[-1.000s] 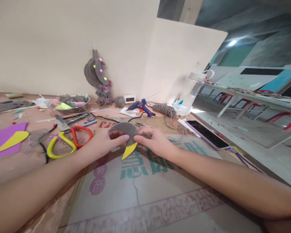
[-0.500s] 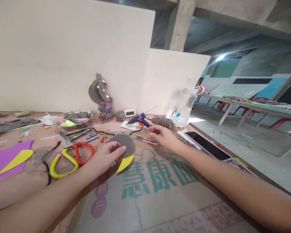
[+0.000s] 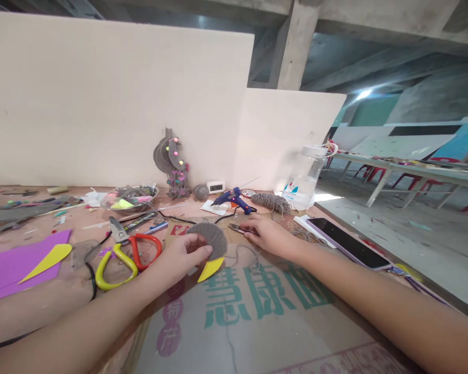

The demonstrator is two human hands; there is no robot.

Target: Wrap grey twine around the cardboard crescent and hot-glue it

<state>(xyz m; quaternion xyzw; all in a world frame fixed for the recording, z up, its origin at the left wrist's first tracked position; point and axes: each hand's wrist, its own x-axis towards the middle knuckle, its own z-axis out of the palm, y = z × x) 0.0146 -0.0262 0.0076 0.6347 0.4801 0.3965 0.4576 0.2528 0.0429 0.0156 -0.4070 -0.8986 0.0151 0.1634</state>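
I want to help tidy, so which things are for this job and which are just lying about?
Seem part of the job:
yarn-wrapped crescent, in the left hand
snips, at the right hand
grey yarn bundle, same colour

Probably just lying about:
phone
water bottle
purple sheets

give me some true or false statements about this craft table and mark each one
1. The left hand holds the crescent. True.
2. The crescent is purple all over. False: it is wrapped in grey yarn, with a yellow end.
3. The right hand is on the glue gun. False: it is at the small snips; the glue gun lies beyond.
4. The large scissors have one red and one yellow handle. True.
5. The phone lies face down. False: the phone's dark screen faces up.
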